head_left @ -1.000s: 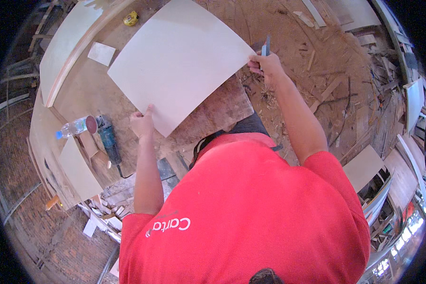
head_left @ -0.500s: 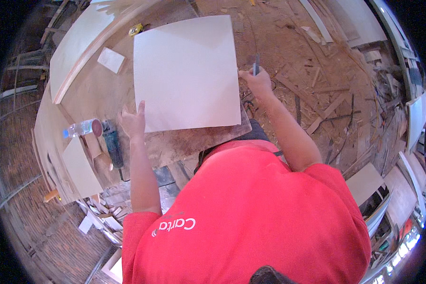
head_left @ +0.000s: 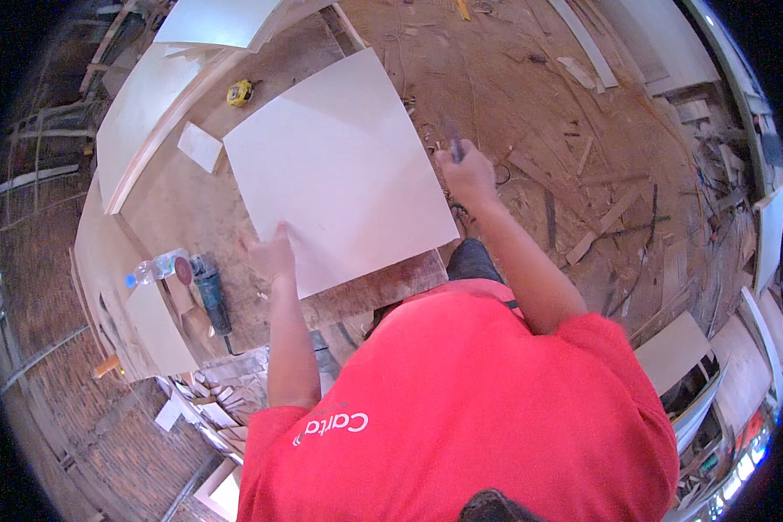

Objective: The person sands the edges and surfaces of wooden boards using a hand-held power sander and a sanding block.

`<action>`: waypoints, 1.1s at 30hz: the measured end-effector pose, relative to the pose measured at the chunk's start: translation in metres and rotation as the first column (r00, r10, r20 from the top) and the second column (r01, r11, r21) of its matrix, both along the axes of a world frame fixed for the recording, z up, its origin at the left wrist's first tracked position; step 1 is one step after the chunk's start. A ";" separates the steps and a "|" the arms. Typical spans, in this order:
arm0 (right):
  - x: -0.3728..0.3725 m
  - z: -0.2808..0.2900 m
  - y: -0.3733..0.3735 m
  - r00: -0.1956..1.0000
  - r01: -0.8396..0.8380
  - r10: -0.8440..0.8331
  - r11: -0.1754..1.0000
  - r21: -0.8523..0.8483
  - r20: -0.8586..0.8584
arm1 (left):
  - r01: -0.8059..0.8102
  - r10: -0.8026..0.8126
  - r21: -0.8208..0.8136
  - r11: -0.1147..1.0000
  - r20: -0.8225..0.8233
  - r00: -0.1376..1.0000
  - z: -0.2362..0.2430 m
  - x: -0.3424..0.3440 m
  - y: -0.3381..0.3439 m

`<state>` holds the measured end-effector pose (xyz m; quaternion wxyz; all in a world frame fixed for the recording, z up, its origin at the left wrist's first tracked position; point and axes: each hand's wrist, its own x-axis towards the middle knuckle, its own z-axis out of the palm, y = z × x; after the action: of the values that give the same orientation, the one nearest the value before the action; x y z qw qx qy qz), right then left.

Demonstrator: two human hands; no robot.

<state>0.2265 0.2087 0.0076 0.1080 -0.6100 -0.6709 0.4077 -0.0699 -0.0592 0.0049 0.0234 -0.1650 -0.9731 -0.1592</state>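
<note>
A square white panel (head_left: 335, 165) lies askew on the brown worktable, its near edge close to the table's front. My left hand (head_left: 270, 254) is at its lower left side, the thumb over the panel's surface and the other fingers spread outward beside the edge. Just off the panel's right edge, my right hand (head_left: 471, 178) is closed around a slim dark handheld tool (head_left: 455, 143), which points away from me. Motion blurs the tool, so its kind cannot be made out.
Left of the panel are a small white offcut (head_left: 200, 147), a yellow tape measure (head_left: 239, 93), a clear plastic bottle (head_left: 154, 269) and an angle grinder (head_left: 209, 291) with a cord. Larger boards (head_left: 152, 109) lie at the far left. Wood scraps (head_left: 605, 222) litter the floor at right.
The white panel has turned counterclockwise and come nearer to me. My left hand has shifted right and nearer along with it. My right hand has moved slightly nearer, still holding the slim tool.
</note>
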 end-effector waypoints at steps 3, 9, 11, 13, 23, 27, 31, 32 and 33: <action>0.016 0.015 0.022 1.000 -0.021 0.021 0.996 -0.091 -0.001 | 0.220 -0.261 -0.178 0.959 -0.255 0.931 0.015 0.018 0.032; 0.071 -0.015 0.106 0.942 -0.240 0.294 0.926 -0.290 0.159 | 0.713 -0.721 -0.113 0.692 -0.047 0.692 0.002 0.057 0.136; 0.066 0.010 0.118 0.923 -0.285 0.333 0.928 -0.240 0.193 | 0.759 -0.766 -0.131 0.637 -0.005 0.642 -0.004 0.054 0.146; 0.068 0.023 0.122 0.919 -0.297 0.298 0.954 -0.044 0.258 | 0.789 -0.791 -0.119 0.603 0.039 0.611 -0.017 0.048 0.154; 0.025 0.013 0.151 0.684 0.262 -0.402 0.914 -0.310 -0.608 | 0.779 -0.774 -0.147 0.610 0.097 0.625 -0.005 0.054 0.161; -0.059 0.039 0.127 0.596 0.242 -0.438 0.897 -0.370 -0.673 | 0.788 -0.785 -0.082 0.610 0.077 0.615 -0.011 0.051 0.163; -0.114 0.046 0.124 0.487 0.266 -0.470 0.883 -0.388 -0.736 | 0.790 -0.786 -0.058 0.610 0.081 0.613 -0.008 0.050 0.163; -0.124 0.047 0.126 0.453 0.264 -0.503 0.864 -0.428 -0.736 | 0.791 -0.788 -0.056 0.609 0.069 0.611 -0.010 0.049 0.161; -0.133 0.048 0.124 0.420 0.262 -0.536 0.844 -0.467 -0.733 | 0.793 -0.791 -0.054 0.607 0.058 0.609 -0.012 0.047 0.160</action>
<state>0.0940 0.3331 0.0554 0.4245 -0.4866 -0.3008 0.7019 -0.0232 0.1009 -0.0070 -0.0691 -0.5763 -0.8055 -0.1194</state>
